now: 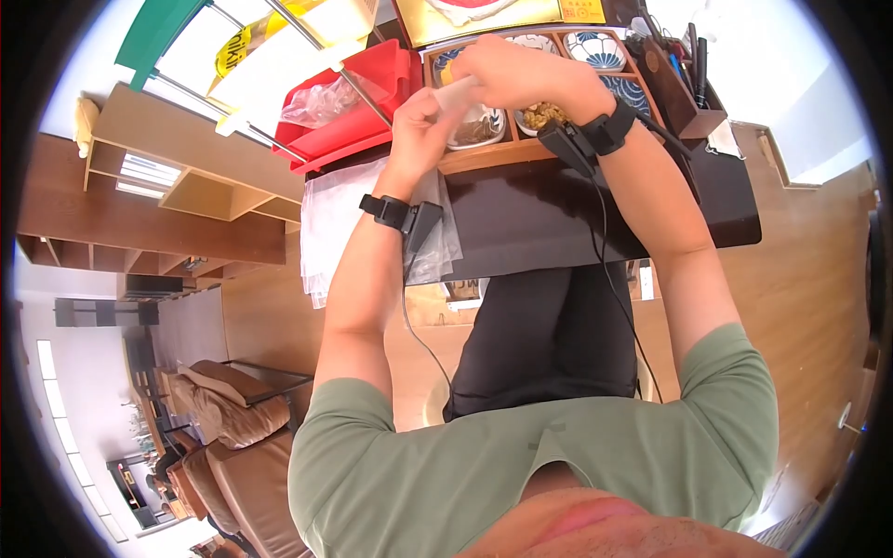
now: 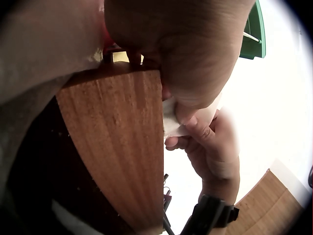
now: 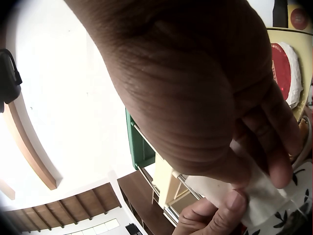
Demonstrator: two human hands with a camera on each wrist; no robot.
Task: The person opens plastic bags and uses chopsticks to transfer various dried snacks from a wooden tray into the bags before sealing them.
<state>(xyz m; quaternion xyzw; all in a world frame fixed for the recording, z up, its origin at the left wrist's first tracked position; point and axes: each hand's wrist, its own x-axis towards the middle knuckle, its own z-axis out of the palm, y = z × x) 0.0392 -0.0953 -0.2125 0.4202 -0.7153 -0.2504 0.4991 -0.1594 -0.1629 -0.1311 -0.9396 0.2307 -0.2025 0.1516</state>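
Note:
Between my two hands is a small, thin white pouch (image 3: 261,198), soft and slightly see-through. My left hand (image 1: 416,138) pinches one edge of it between thumb and fingers. The right hand (image 1: 521,76) grips its other side, with the wrist bent over a wooden divided box (image 1: 502,158). Under the hands, a bowl with brown contents (image 1: 476,128) sits in the box's near row. Beside it a bowl of golden-brown pieces (image 1: 542,115) shows below the right wrist. In the left wrist view, the box's wooden side hides part of the pouch.
A red tray (image 1: 349,130) with crumpled clear plastic stands left of the box. Flat clear plastic bags (image 1: 339,232) lie at the dark table's left edge. Blue-patterned bowls (image 1: 595,51) fill the far compartments. To the right is a wooden holder (image 1: 679,98) with pens.

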